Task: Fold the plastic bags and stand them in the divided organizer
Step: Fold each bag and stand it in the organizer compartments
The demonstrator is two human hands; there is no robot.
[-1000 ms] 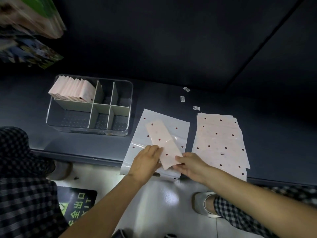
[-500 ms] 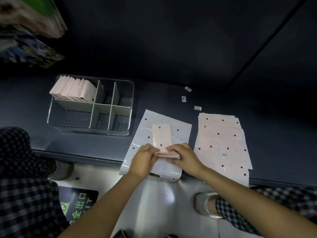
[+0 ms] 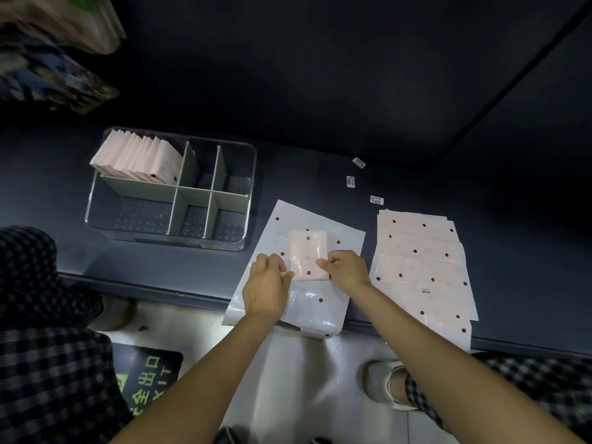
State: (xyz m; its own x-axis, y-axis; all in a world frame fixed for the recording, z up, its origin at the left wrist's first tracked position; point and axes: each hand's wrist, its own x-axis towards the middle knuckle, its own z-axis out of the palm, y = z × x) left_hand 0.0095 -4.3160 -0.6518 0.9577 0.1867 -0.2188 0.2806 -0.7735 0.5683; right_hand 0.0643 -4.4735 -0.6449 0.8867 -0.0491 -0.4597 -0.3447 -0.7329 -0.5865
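Divided organizer (image 3: 96, 200): folded bags stood in its far-left compartment. Right of it, the pink bag (image 3: 307, 254) is pinched by left hand (image 3: 267, 283) and right hand (image 3: 346, 270) fingers, mid-fold. Judged next: crease, lift, stand in organizer.

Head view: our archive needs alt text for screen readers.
Two hands, left hand and right hand, pinch a folded pink dotted bag on a flat white bag. Left, a clear divided organizer holds folded bags; right, a stack of unfolded bags.

Three small white labels (image 3: 358, 162) are lying on the dark surface (image 3: 320, 184). Below the surface's near edge, a green exit sign (image 3: 145, 384) is showing on the floor.
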